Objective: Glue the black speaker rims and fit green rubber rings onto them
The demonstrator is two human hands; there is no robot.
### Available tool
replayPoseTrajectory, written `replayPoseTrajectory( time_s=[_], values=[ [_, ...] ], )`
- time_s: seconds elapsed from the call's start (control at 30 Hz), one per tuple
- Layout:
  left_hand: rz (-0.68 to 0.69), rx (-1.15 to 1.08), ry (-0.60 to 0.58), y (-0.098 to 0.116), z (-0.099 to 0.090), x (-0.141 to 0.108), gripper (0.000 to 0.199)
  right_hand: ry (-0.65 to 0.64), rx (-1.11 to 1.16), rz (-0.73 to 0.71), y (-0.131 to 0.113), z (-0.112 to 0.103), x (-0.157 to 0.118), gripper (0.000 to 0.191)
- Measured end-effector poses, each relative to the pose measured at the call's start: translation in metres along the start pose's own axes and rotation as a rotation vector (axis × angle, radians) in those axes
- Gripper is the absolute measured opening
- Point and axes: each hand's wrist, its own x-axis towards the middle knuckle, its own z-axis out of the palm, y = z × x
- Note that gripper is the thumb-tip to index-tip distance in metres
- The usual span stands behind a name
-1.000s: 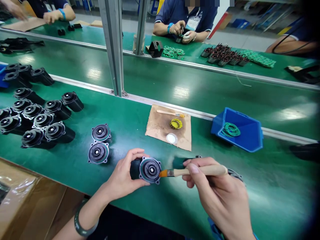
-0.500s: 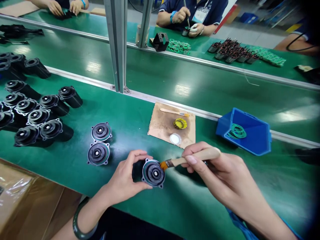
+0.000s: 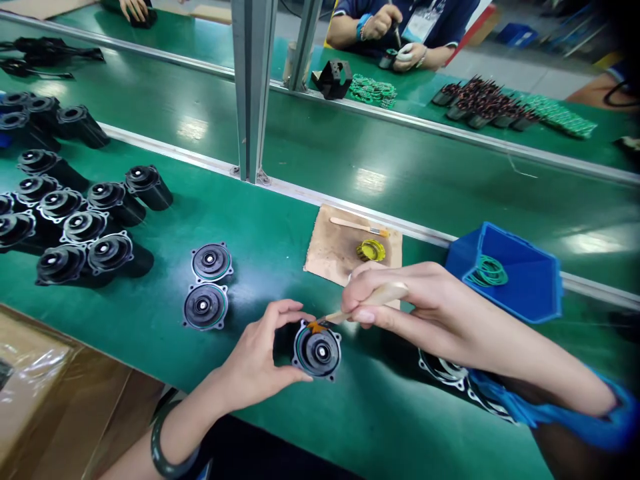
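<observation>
My left hand (image 3: pixel 260 357) is closed around the side of a black motor housing (image 3: pixel 320 353), thumb at the near edge and fingers at the far edge. A green sealing ring runs around the housing's round face. In my right hand (image 3: pixel 395 303) is a small wooden-handled brush (image 3: pixel 345 315), pinched between thumb and fingers. Its orange bristles touch the far rim of the housing, near the ring. Left of this stand two similar housings (image 3: pixel 205 305) with green rings. More housings (image 3: pixel 443 368) are partly hidden under my right forearm.
Beyond my hands lies cardboard (image 3: pixel 327 247) with a yellow cap (image 3: pixel 371 250) and a second brush (image 3: pixel 357 225). A blue bin (image 3: pixel 525 287) holding green rings (image 3: pixel 487 270) stands right. Several black housings (image 3: pixel 83 227) crowd the left. A metal post (image 3: pixel 253 93) rises ahead; a co-worker's hands (image 3: pixel 383 23) work beyond.
The brush has moved from the housing's right rim to its far left rim. My right hand has shifted left, its forearm swinging over. The whole view has shifted slightly.
</observation>
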Motion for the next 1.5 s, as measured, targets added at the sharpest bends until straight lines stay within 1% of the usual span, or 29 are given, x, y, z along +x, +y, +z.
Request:
replayPoseTrajectory(
  time_s=[0.13, 0.2, 0.23, 0.27, 0.33, 0.4, 0.47, 0.53, 0.57, 0.6, 0.67, 0.77, 0.8, 0.87, 0.9, 0.97, 1.0, 1.1, 1.13, 1.33, 1.5],
  values=[
    [0.012, -0.033, -0.002, -0.001, 0.0, 0.0, 0.083, -0.108, 0.027, -0.053, -0.001, -0.002, 0.015, 0.01],
    [0.025, -0.037, -0.001, -0.002, 0.0, -0.001, 0.084, -0.125, 0.015, -0.069, -0.005, -0.004, 0.017, 0.01],
    [0.032, -0.032, 0.005, -0.002, 0.001, -0.001, 0.084, -0.104, -0.006, -0.077, -0.008, -0.005, 0.016, 0.01],
    [0.042, -0.023, 0.018, -0.003, 0.002, -0.002, 0.085, -0.057, -0.042, -0.082, -0.012, -0.006, 0.014, 0.011],
    [0.076, 0.0, 0.06, -0.005, 0.005, -0.002, 0.087, 0.079, -0.168, -0.091, -0.023, -0.006, 0.005, 0.012],
    [0.124, 0.023, 0.126, -0.007, 0.01, -0.002, 0.089, 0.235, -0.337, -0.052, -0.034, 0.0, -0.007, 0.013],
    [0.174, 0.057, 0.207, -0.009, 0.017, -0.002, 0.089, 0.356, -0.471, 0.013, -0.044, 0.011, -0.021, 0.014],
    [0.237, 0.116, 0.304, -0.01, 0.023, -0.003, 0.087, 0.442, -0.518, 0.067, -0.052, 0.026, -0.032, 0.015],
    [0.286, 0.153, 0.349, -0.011, 0.025, -0.004, 0.084, 0.467, -0.514, 0.07, -0.054, 0.034, -0.036, 0.015],
    [0.342, 0.191, 0.389, -0.012, 0.026, -0.004, 0.079, 0.461, -0.5, 0.054, -0.056, 0.04, -0.039, 0.015],
    [0.457, 0.266, 0.436, -0.012, 0.027, -0.005, 0.068, 0.391, -0.485, -0.012, -0.058, 0.05, -0.043, 0.014],
    [0.586, 0.395, 0.48, -0.011, 0.025, -0.005, 0.061, 0.289, -0.553, -0.123, -0.059, 0.062, -0.047, 0.01],
    [0.616, 0.441, 0.499, -0.01, 0.025, -0.005, 0.06, 0.287, -0.587, -0.137, -0.06, 0.066, -0.048, 0.009],
    [0.654, 0.515, 0.538, -0.007, 0.024, -0.004, 0.056, 0.344, -0.632, -0.139, -0.062, 0.075, -0.051, 0.012],
    [0.657, 0.536, 0.549, -0.005, 0.024, -0.004, 0.055, 0.389, -0.643, -0.141, -0.064, 0.079, -0.053, 0.012],
    [0.652, 0.56, 0.56, -0.003, 0.024, -0.005, 0.052, 0.441, -0.659, -0.123, -0.068, 0.086, -0.055, 0.012],
    [0.648, 0.569, 0.562, -0.002, 0.024, -0.005, 0.052, 0.439, -0.666, -0.108, -0.069, 0.089, -0.056, 0.011],
    [0.645, 0.595, 0.557, 0.0, 0.024, -0.007, 0.05, 0.351, -0.679, -0.084, -0.071, 0.094, -0.057, 0.009],
    [0.642, 0.599, 0.55, 0.0, 0.024, -0.007, 0.049, 0.339, -0.682, -0.086, -0.071, 0.095, -0.057, 0.009],
    [0.617, 0.577, 0.517, -0.001, 0.021, -0.008, 0.054, 0.37, -0.71, -0.108, -0.069, 0.104, -0.059, 0.016],
    [0.56, 0.581, 0.493, -0.001, 0.019, -0.009, 0.065, 0.344, -0.711, -0.141, -0.068, 0.097, -0.062, 0.019]
  ],
)
